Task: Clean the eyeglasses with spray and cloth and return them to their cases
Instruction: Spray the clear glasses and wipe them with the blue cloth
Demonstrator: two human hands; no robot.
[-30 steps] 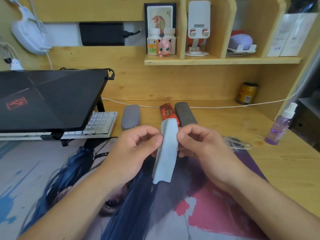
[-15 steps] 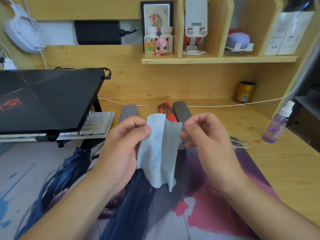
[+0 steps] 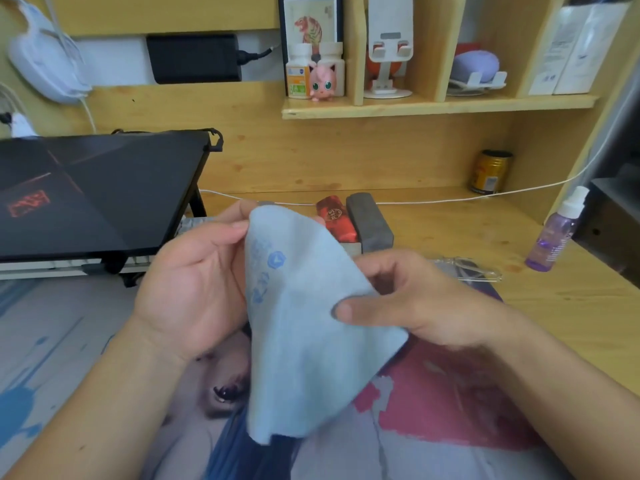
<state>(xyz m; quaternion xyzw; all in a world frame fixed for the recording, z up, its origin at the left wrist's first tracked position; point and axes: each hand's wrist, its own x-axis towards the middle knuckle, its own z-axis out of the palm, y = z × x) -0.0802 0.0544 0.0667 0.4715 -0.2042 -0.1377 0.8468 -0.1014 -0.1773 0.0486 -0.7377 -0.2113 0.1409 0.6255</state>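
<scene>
Two hands hold one pale blue cloth (image 3: 311,341) spread above the printed mat (image 3: 450,427) on the counter (image 3: 571,306). Cloth: thin, soft, blue print near its left edge, lower corner hanging free. Left hand (image 3: 194,282): fingers pinch the upper left edge. Right hand (image 3: 415,303): thumb and fingers clamp the right side. Clear-framed eyeglasses (image 3: 467,268) lie on the counter just behind the right hand. Dark grey case (image 3: 369,221) and red case (image 3: 334,220) lie side by side, touching, behind the cloth. Purple spray bottle (image 3: 557,233) stands upright near the counter's right edge, well apart from the hands. Closed laptop (image 3: 93,192) on a stand occupies the left.
</scene>
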